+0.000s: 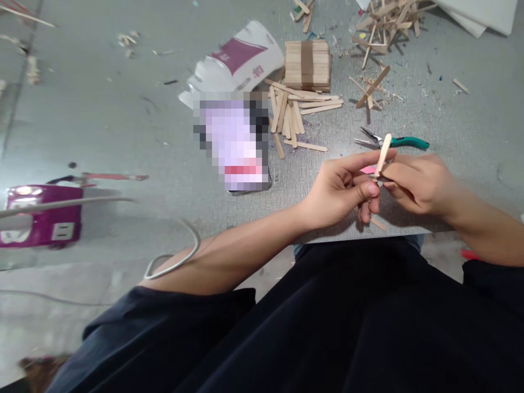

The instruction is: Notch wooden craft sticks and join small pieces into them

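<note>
My left hand (341, 188) and my right hand (417, 183) meet above the near edge of the grey table (123, 120). Both pinch a wooden craft stick (383, 153) that stands nearly upright between them. A small pink object (367, 170) shows between the fingers; I cannot make out what it is. Another stick piece (377, 222) lies on the table just under my hands. Green-handled pliers (395, 142) lie just beyond my hands.
Loose sticks (295, 112) lie beside a banded bundle of sticks (307, 65) and a white-and-maroon pouch (237, 60). A tangle of glued sticks (385, 24) sits at the far right. A purple power strip (41, 215) with a grey cable (180, 256) is at left.
</note>
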`<state>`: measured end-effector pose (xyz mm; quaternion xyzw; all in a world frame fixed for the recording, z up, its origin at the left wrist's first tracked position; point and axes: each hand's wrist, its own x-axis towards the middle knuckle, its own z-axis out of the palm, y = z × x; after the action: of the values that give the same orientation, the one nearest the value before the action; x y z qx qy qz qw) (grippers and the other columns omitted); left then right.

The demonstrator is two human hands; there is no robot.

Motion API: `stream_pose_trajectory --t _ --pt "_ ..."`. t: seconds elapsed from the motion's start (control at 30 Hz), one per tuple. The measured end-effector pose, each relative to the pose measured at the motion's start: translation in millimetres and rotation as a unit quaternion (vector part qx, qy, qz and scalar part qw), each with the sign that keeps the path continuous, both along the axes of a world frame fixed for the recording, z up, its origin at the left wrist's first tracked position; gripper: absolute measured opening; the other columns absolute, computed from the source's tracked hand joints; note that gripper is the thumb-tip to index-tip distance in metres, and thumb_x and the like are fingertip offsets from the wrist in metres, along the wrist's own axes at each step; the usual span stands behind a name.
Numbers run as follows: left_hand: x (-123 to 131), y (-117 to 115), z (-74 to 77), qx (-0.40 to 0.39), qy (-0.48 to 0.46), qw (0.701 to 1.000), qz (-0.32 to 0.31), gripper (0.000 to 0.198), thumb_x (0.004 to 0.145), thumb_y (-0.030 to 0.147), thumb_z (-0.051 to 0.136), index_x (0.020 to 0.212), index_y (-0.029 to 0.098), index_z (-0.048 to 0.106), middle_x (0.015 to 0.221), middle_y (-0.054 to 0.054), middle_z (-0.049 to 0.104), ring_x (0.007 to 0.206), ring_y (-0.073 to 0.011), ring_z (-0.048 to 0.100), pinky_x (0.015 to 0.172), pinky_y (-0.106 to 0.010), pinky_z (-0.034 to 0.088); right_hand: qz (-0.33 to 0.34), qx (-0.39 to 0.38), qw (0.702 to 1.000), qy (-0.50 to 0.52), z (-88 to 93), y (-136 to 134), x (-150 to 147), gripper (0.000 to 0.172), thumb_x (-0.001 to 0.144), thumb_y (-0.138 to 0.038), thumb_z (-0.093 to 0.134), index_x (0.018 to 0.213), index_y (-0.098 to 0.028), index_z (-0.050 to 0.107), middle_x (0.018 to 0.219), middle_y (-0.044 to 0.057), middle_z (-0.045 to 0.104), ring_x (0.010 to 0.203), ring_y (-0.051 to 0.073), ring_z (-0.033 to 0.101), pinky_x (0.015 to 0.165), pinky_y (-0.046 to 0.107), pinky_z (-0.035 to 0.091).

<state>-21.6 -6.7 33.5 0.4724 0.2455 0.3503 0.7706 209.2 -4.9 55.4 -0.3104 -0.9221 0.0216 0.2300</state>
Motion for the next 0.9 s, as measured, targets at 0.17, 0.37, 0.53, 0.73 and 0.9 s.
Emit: stream_pose_trajectory --t 0.17,0.37,0.53,0.73,0.9 --pt "0.1 0.0 2.4 0.000 -0.006 1.000 -0.010 0.065 0.091 0.047 0.089 0.148 0.021 0.071 0.067 0.000 0.075 0.049 -0.0153 0.070 0.048 -0.024 0.060 0.009 0.010 1.000 -0.005 -1.8 0.8 1.9 0.032 0.114 -0.033 0.039 0.107 -0.022 0.068 0.088 0.003 0.074 0.075 0.016 0.065 0.067 0.031 0.042" --pt "0.4 -0.4 3.1 -0.005 -0.014 1.000 -0.007 0.063 0.092 0.046 0.088 0.147 0.021 0.072 0.066 -0.001 0.074 0.050 -0.0156 0.070 0.048 -0.024 0.060 0.031 0.050 0.998 0.023 -2.2 2.6 0.8 0.022 0.111 -0.029 0.045 0.108 -0.021 0.066 0.085 0.002 0.072 0.072 0.016 0.063 0.065 0.031 0.041" --pt "1.5 -2.5 5.8 0.004 -0.004 1.000 -0.012 0.071 0.091 0.047 0.089 0.151 0.017 0.069 0.067 -0.001 0.074 0.050 -0.0155 0.070 0.048 -0.025 0.062 0.030 0.030 0.999 0.029 -2.8 1.9 -0.8 0.025 0.112 -0.030 0.045 0.099 -0.022 0.065 0.082 0.001 0.068 0.069 0.015 0.057 0.063 0.032 0.037" --pt "3.3 -10.6 6.6 -0.019 -0.008 1.000 -0.013 0.075 0.089 0.048 0.091 0.152 0.016 0.067 0.064 0.002 0.074 0.045 -0.0110 0.068 0.047 -0.018 0.058 0.006 0.056 0.998 -0.009 -6.5 -1.0 -5.4 0.034 0.112 -0.031 0.039 0.087 -0.023 0.061 0.072 0.000 0.063 0.060 0.014 0.051 0.057 0.032 0.033" --pt "4.5 -13.4 3.5 -0.030 -0.027 0.999 -0.014 0.077 0.091 0.046 0.090 0.156 0.015 0.062 0.065 0.002 0.074 0.045 -0.0109 0.069 0.047 -0.017 0.059 -0.031 0.089 0.995 -0.031 -9.8 -3.8 -9.0 0.034 0.110 -0.030 0.041 0.085 -0.022 0.063 0.074 0.002 0.067 0.060 0.015 0.052 0.055 0.033 0.031"
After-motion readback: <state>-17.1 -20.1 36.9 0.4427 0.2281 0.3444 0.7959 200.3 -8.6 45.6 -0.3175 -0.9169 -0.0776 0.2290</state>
